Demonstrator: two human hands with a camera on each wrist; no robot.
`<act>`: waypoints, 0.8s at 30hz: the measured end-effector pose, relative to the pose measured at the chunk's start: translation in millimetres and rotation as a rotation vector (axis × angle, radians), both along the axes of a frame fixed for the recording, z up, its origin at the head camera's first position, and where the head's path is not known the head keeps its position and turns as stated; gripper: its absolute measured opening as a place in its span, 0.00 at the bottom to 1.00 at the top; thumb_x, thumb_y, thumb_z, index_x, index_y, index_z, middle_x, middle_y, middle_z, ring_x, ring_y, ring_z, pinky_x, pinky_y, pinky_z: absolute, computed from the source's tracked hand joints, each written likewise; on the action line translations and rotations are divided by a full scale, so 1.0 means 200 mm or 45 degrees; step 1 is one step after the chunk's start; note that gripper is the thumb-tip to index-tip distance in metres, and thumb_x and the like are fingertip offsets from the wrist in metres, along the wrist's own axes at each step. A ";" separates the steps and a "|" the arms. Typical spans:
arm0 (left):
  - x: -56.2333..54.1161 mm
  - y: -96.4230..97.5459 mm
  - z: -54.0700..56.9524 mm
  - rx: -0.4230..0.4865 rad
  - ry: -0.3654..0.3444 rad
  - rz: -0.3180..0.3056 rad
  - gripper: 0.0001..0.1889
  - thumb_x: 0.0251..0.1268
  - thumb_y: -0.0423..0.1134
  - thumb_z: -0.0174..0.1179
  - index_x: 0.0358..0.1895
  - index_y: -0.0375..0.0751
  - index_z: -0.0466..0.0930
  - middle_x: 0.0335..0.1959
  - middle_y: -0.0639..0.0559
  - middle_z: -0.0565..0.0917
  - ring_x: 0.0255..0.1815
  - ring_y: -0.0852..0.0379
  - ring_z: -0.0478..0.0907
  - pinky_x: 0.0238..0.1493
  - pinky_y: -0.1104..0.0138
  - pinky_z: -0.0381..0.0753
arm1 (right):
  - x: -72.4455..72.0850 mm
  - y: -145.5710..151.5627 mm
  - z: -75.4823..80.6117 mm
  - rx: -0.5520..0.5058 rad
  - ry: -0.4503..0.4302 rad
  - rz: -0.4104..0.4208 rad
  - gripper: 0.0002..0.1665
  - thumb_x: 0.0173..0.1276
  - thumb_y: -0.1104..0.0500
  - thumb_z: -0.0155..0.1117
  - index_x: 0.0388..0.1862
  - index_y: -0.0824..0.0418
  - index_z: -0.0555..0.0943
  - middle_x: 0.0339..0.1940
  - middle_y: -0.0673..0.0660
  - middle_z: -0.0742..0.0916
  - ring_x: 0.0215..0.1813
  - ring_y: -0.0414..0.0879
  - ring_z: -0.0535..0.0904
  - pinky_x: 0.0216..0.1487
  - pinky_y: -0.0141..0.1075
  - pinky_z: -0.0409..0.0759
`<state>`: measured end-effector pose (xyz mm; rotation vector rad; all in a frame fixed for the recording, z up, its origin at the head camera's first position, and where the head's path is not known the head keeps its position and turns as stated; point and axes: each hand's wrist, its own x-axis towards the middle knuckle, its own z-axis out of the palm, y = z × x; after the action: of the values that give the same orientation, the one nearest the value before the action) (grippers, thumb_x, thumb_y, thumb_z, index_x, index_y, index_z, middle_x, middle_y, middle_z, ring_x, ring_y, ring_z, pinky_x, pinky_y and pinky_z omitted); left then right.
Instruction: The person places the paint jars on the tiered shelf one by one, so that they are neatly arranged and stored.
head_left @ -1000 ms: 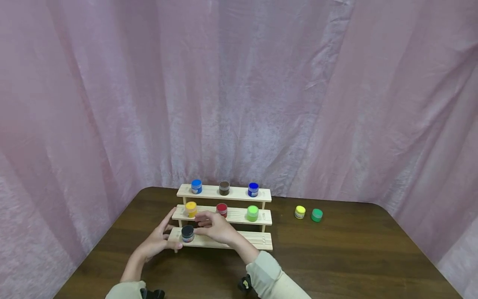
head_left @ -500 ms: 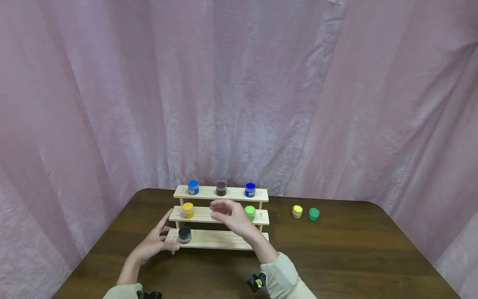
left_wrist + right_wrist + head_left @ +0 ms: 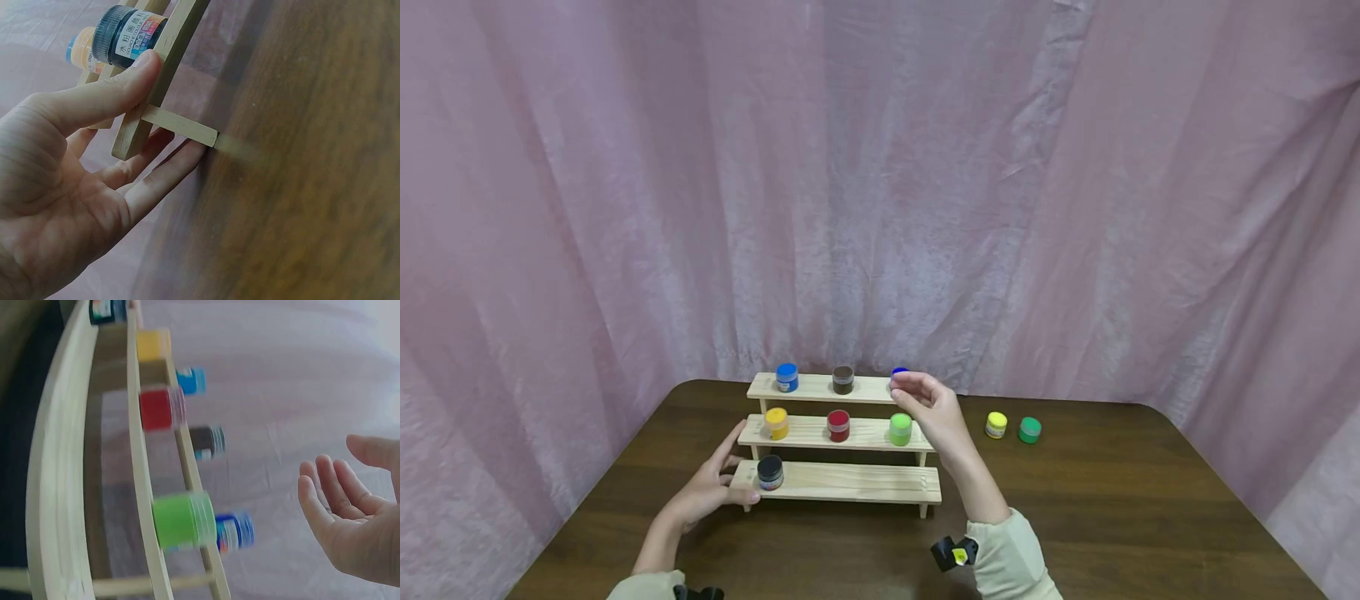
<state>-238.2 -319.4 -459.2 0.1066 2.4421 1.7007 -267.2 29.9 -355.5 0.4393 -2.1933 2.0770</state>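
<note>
A three-tier wooden stand (image 3: 842,483) is on the table, with small paint jars on its tiers. My left hand (image 3: 700,498) holds the left end of the bottom tier, thumb on its edge beside a black paint jar (image 3: 128,36) and fingers behind. My right hand (image 3: 934,412) is in the air near the right of the upper tiers, fingers loosely bent, with nothing in it. From the head view it partly hides a dark blue paint jar (image 3: 234,531). On the middle tier stand orange (image 3: 777,423), red (image 3: 838,426) and light green (image 3: 900,429) jars.
Light blue (image 3: 787,377) and brown (image 3: 843,380) jars stand on the top tier. Right of the stand, a yellow jar (image 3: 996,425) and a green jar (image 3: 1030,430) rest on the dark wooden table (image 3: 1097,500). A pink curtain (image 3: 880,183) hangs behind.
My right hand has moved away from the black jar, rightward and up across the stand, uncovering the red jar. My left hand keeps its place at the stand's left end.
</note>
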 end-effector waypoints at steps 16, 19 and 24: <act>0.01 0.01 0.01 0.025 -0.015 -0.030 0.65 0.48 0.29 0.73 0.79 0.61 0.31 0.65 0.25 0.62 0.51 0.43 0.78 0.47 0.57 0.79 | -0.08 0.38 -0.03 -0.206 -0.190 -0.159 0.26 0.73 0.60 0.58 0.66 0.68 0.70 0.42 0.39 0.85 0.48 0.33 0.83 0.54 0.26 0.78; 0.01 0.00 0.01 0.023 -0.016 -0.021 0.65 0.47 0.28 0.73 0.79 0.63 0.31 0.65 0.25 0.62 0.50 0.43 0.78 0.47 0.58 0.78 | -0.09 0.43 -0.03 -0.280 -0.224 -0.136 0.28 0.74 0.59 0.56 0.68 0.68 0.66 0.42 0.38 0.85 0.48 0.32 0.82 0.56 0.26 0.78; 0.01 -0.01 0.02 0.010 -0.012 -0.016 0.66 0.47 0.28 0.73 0.79 0.64 0.31 0.63 0.25 0.64 0.49 0.44 0.79 0.47 0.58 0.79 | -0.12 0.53 -0.04 -0.536 -0.302 -0.113 0.16 0.76 0.61 0.53 0.60 0.60 0.73 0.38 0.39 0.86 0.44 0.32 0.83 0.54 0.27 0.78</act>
<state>-236.1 -321.0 -456.1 0.1147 2.4233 1.7018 -291.1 136.8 -363.0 0.0587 -1.7576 2.5579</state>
